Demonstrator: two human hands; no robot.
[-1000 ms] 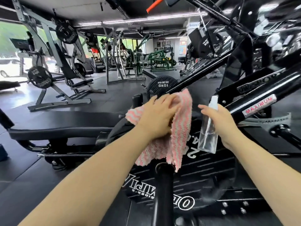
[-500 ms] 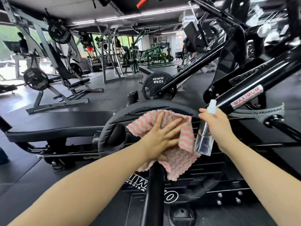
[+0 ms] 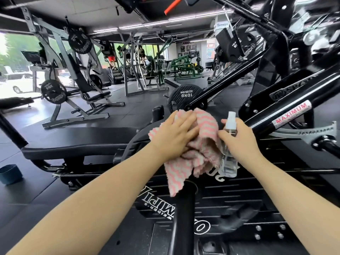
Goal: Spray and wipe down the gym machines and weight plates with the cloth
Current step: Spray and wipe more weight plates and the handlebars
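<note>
Head view: A pink-and-white striped cloth (image 3: 191,153) is pressed flat under the left hand (image 3: 176,137) against the upper rim of a large black weight plate (image 3: 230,199) loaded on a plate-loaded machine, the fingers spread and gripping nothing. A clear spray bottle (image 3: 229,155) is grasped upright in the right hand (image 3: 241,142), just beside the cloth's right edge, its white nozzle above the knuckles. The step in hand is judged to be wiping the plate's top edge; it is likely done best with the palm kept broad on the cloth and the strokes carried round the rim and down over the lettered face, which the cloth covers only near the top. The black sleeve bar (image 3: 184,214) through the plate's centre stands in the way of a full sweep and would need to be worked around. A black padded bench (image 3: 77,142) lies left of the plate, a 10 kg plate (image 3: 184,97) is mounted behind, and a frame arm labelled MAXIMUM (image 3: 292,113) crosses at right.
</note>
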